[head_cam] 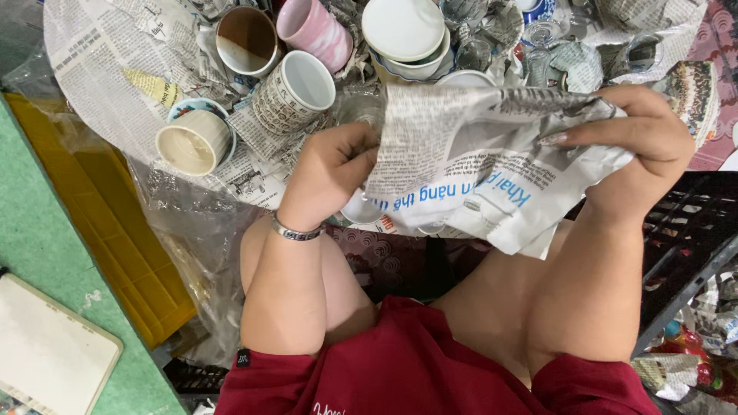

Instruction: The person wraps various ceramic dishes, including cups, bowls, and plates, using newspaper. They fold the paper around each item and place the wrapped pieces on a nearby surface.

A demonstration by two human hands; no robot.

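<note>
Newspaper sheet (477, 165) spans both hands, stretched as if to wrap something: left hand (332, 165) fisted on one edge, right hand (642, 138) pinching the other. Beyond them, mugs lie on newsprint; patterned mug (296, 88) sits nearest the left hand.

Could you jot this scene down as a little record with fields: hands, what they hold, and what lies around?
Left hand: grips the left edge of a crumpled newspaper sheet
Right hand: holds the sheet's right side
Wrist: silver bracelet on the left
Behind: cups on newspaper, among them a pink mug and a cream cup
Left side: yellow crate
</note>
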